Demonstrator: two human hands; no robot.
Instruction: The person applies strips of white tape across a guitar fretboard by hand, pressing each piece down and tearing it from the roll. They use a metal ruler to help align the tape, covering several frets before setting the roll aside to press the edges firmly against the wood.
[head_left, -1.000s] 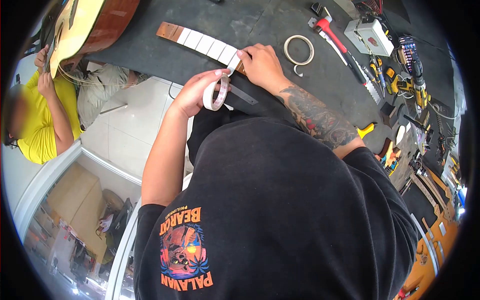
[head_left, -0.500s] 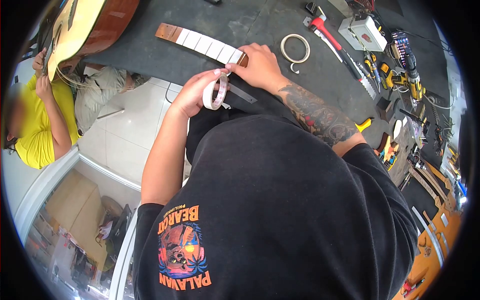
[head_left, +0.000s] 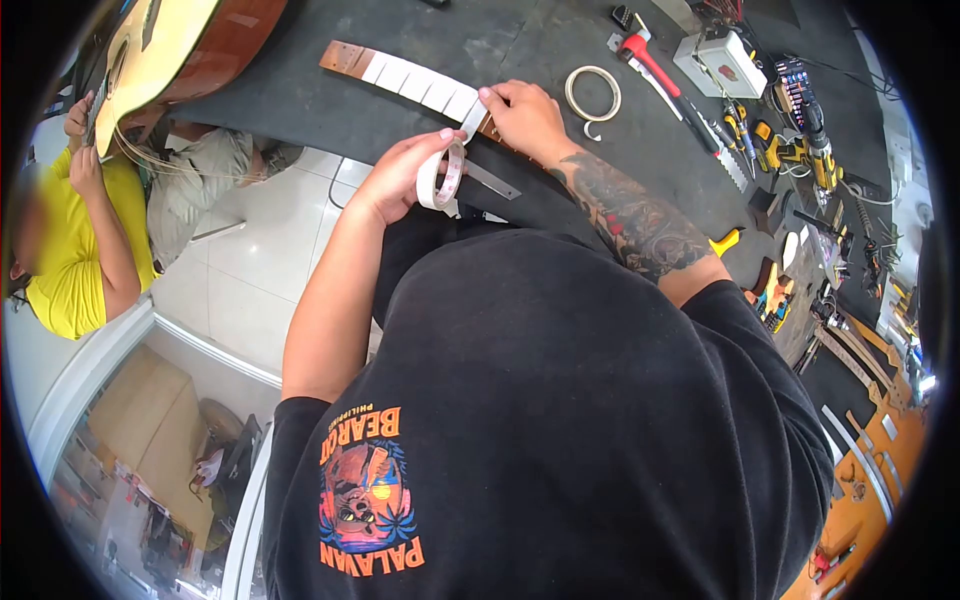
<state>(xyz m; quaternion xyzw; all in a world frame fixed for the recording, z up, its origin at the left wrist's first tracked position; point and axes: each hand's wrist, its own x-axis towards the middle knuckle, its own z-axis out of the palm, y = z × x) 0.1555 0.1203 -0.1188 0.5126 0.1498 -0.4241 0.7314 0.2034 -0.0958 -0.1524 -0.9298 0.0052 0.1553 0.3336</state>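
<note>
A guitar neck lies slanted on the dark bench, its fretboard largely covered by white masking tape strips with thin lines between them. My left hand grips a roll of masking tape just off the near edge of the neck. From that roll a short tape strip runs up across the fretboard. My right hand is curled over the neck's right part, its thumb on the far end of the strip. Bare brown wood shows beside the strip. A metal ruler lies below the neck.
Another tape roll rests right of my right hand. Beyond it are a red hammer, a saw, a white box and a drill. At left, a person in yellow handles an acoustic guitar.
A tape strip now spans from the roll to the neck's far edge. My right thumb has moved up to that edge, and my left hand has shifted slightly right with the roll.
</note>
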